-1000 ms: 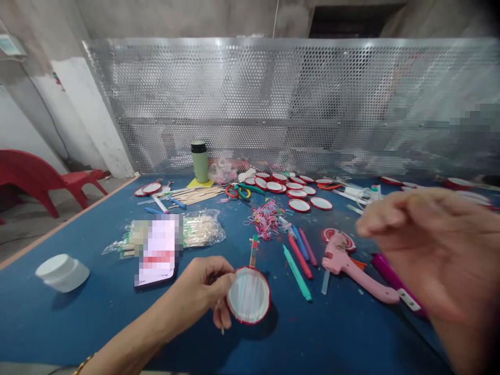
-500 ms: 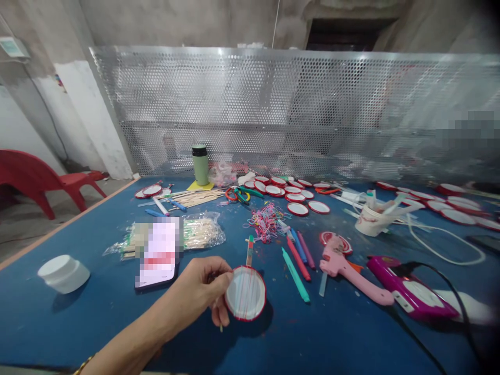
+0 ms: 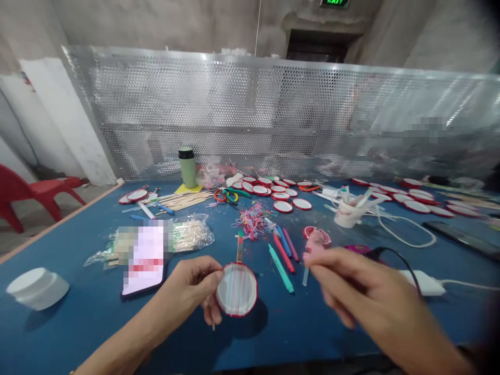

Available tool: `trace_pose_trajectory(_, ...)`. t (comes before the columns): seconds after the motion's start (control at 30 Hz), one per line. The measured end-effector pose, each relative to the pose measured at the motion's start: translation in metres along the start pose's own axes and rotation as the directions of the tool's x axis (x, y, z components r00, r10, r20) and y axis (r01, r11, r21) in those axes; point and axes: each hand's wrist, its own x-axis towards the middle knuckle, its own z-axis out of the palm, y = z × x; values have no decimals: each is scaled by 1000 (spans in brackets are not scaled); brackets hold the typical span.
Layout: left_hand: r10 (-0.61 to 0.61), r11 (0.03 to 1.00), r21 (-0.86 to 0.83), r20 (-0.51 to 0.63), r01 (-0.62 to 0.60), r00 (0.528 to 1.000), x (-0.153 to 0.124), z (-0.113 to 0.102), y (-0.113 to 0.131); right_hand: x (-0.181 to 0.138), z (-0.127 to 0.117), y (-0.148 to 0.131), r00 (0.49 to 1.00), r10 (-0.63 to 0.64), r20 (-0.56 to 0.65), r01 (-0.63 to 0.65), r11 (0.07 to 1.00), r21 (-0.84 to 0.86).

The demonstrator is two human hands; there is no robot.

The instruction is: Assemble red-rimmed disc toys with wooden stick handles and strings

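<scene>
My left hand (image 3: 203, 284) pinches the left edge of a round white disc with a red rim (image 3: 237, 289). Thin coloured bands run lengthwise over the disc, and a flat stick with a green tip (image 3: 239, 245) juts from its top. A small stick end pokes out below my fingers. My right hand (image 3: 355, 284), slightly blurred, hovers over the pink glue gun (image 3: 315, 244) with thumb and fingers pressed together. It hides the gun's handle; whether anything is in its grip cannot be made out. Several markers (image 3: 282, 271) lie between the hands.
A phone (image 3: 144, 260) rests on bagged sticks (image 3: 192, 233), with a white jar (image 3: 38, 288) at left. Farther back are small coloured bands (image 3: 253, 219), red-rimmed discs (image 3: 301, 203), scissors (image 3: 225, 195), a green bottle (image 3: 188, 169) and a paper cup (image 3: 347, 214). Cables trail at right.
My right hand has come into view from the right, over the glue gun. The view has turned slightly right. My left hand keeps its hold on the disc.
</scene>
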Motion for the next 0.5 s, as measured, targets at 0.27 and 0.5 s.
trace_pose_trajectory(0.27,12,1000,-10,41,-12,999,-1,0,1,69,44,-49,891,-427,156,446,886,-123)
trace_pose_trajectory(0.5,-1,1000,-2,57,1,998,-3,2,-2,92,68,-43,699,-563,440,696,677,-238)
